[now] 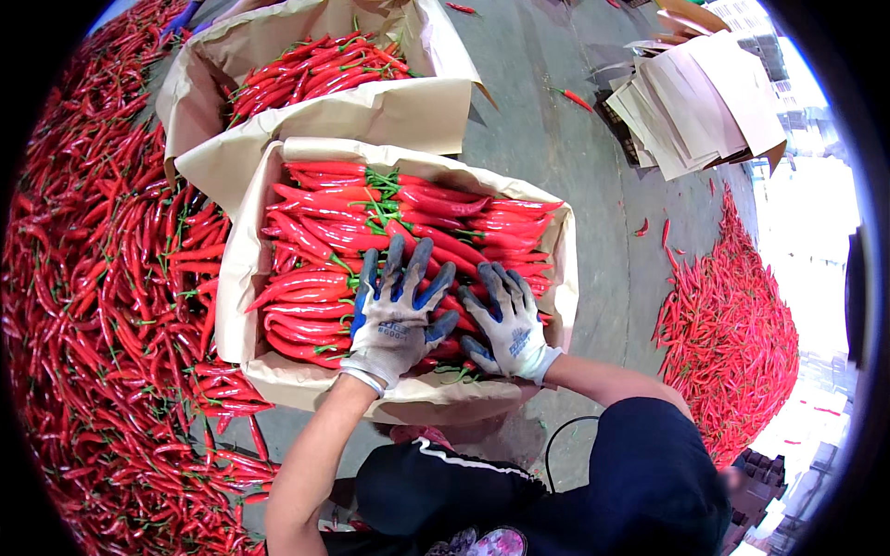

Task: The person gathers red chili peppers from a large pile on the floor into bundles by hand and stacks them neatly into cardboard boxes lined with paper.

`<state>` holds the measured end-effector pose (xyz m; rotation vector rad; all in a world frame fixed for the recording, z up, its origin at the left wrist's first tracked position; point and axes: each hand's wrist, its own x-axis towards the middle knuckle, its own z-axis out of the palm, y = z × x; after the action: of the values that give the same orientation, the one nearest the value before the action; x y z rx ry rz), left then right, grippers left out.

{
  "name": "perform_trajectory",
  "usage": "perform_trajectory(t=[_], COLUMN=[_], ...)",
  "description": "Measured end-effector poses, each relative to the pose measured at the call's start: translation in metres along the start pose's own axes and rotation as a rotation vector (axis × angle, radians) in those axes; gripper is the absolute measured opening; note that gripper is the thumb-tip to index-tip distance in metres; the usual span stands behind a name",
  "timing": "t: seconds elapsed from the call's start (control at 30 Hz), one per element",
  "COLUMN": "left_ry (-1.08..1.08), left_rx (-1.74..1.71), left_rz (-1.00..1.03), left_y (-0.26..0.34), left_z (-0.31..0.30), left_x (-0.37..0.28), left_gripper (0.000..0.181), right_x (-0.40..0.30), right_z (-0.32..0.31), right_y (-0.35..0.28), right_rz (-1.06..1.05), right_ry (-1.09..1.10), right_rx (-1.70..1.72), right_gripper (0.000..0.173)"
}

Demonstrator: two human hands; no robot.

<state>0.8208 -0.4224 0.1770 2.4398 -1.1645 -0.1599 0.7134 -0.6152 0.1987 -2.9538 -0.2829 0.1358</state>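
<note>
A paper-lined box (pixel 396 149) full of red chili peppers (pixel 313 240) stands before me. The peppers lie side by side in rows, many with their green stems meeting near the middle. My left hand (pixel 400 316), in a white knit glove with blue-grey coated fingers, rests palm down on the peppers with its fingers spread. To its right, my right hand (pixel 507 326), gloved the same way, lies flat on the peppers near the box's right side. Neither hand is closed around a pepper. What lies under the palms is hidden.
Loose chili peppers (pixel 118 299) heap along the left. A second paper-lined box (pixel 334 121) with peppers stands beyond mine, a purple-gloved hand (pixel 182 19) near it. Paper sheets (pixel 695 104) lie on a crate at upper right. Another pepper pile (pixel 730 333) sits on the concrete floor (pixel 591 222).
</note>
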Motion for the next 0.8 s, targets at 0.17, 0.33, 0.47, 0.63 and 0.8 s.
perform_trajectory(t=[0.17, 0.33, 0.47, 0.63, 0.8], left_ry=[0.003, 0.029, 0.175, 0.238, 0.257], left_rx=[-0.028, 0.061, 0.027, 0.192, 0.237], left_rz=[0.004, -0.027, -0.009, -0.031, -0.07], left_y=[0.006, 0.014, 0.007, -0.069, -0.094], left_z=[-0.001, -0.02, -0.056, -0.05, -0.035], left_x=[0.004, 0.006, 0.034, 0.057, 0.038], left_gripper=[0.06, 0.06, 0.054, 0.051, 0.054], right_x=[-0.005, 0.022, 0.048, 0.042, 0.042], right_z=[-0.009, -0.051, -0.035, -0.012, -0.002], right_y=[-0.001, 0.02, 0.061, 0.069, 0.061], right_rz=[0.044, 0.068, 0.155, 0.253, 0.372], right_ry=[-0.02, 0.155, 0.311, 0.241, 0.17], right_rx=[0.02, 0.167, -0.095, -0.171, 0.012], right_gripper=[0.068, 0.063, 0.046, 0.048, 0.056])
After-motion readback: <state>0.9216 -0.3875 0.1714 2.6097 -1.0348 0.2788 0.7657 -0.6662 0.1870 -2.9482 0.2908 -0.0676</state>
